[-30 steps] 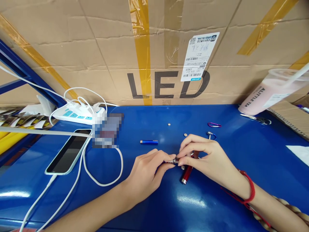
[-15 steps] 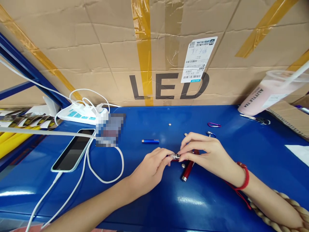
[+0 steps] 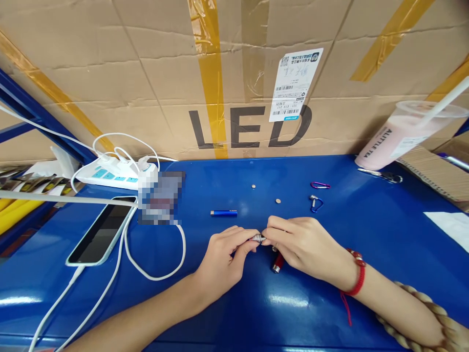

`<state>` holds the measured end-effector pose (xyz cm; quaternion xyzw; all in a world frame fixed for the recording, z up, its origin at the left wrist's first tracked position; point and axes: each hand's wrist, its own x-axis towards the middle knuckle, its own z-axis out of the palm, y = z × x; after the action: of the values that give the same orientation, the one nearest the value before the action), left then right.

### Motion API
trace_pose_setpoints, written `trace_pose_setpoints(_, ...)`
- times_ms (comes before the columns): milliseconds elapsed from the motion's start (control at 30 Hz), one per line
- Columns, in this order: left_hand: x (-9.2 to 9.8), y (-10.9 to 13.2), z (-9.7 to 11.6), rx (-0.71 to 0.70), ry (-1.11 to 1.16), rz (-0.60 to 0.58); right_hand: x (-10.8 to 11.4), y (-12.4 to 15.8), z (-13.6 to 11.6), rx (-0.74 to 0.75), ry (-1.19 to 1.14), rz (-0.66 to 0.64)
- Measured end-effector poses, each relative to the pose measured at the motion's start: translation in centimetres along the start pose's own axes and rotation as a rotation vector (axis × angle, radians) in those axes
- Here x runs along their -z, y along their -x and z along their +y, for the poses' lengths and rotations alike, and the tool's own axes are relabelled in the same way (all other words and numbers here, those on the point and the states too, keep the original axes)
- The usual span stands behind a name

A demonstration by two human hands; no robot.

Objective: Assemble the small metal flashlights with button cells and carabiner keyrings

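Observation:
My left hand (image 3: 223, 259) is closed in a pinch on a small red-and-silver flashlight part (image 3: 257, 239), its ridged metal end pointing right. My right hand (image 3: 311, 247) meets that end with closed fingertips; what they pinch is too small and covered to name. Under the right hand lies a red flashlight tube (image 3: 278, 264) with a silver end, mostly hidden. A round silver piece beside it barely shows. Behind the hands are a blue tube (image 3: 224, 213) with a silver end and two button cells (image 3: 253, 186), (image 3: 278, 201). Farther right sits a blue carabiner (image 3: 315, 203) with a silver piece attached.
A purple carabiner (image 3: 320, 185) lies at the back right, near keys (image 3: 381, 175) and a pink drink cup (image 3: 399, 137). On the left are a phone (image 3: 102, 232), white cables (image 3: 183, 254) and a power strip (image 3: 110, 175). A large cardboard box (image 3: 157, 88) stands behind the blue table.
My right hand has curled and turned lower, covering more of the red tube and uncovering a button cell and the blue carabiner. The view has shifted slightly.

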<state>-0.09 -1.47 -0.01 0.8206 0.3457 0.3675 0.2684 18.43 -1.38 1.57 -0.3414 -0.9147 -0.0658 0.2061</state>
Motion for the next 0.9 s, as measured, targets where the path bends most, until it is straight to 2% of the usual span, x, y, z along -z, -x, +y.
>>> trace_pose_setpoints(167,-0.3,0.4,-0.3,-0.088,-0.041,0.077,-0.4,0.1,-1.1,-0.166,-0.2,-0.009)
trace_pose_setpoints(367,-0.3,0.4,-0.5,-0.216,-0.109,0.161,-0.3,-0.3,-1.7,-0.404,-0.685,-0.042)
trace_pose_setpoints(500,-0.2,0.2,-0.6,-0.285,-0.113,0.208,-0.3,-0.4,-1.7,-0.521,-0.869,-0.098)
trace_pose_setpoints(700,-0.1,0.3,-1.0,-0.271,-0.096,0.169,-0.6,-0.2,-1.5,-0.654,-1.041,-0.149)
trace_pose_setpoints(900,-0.1,0.0,-0.7,-0.184,-0.057,0.127,-0.5,-0.4,-1.5,-0.672,-1.091,-0.154)
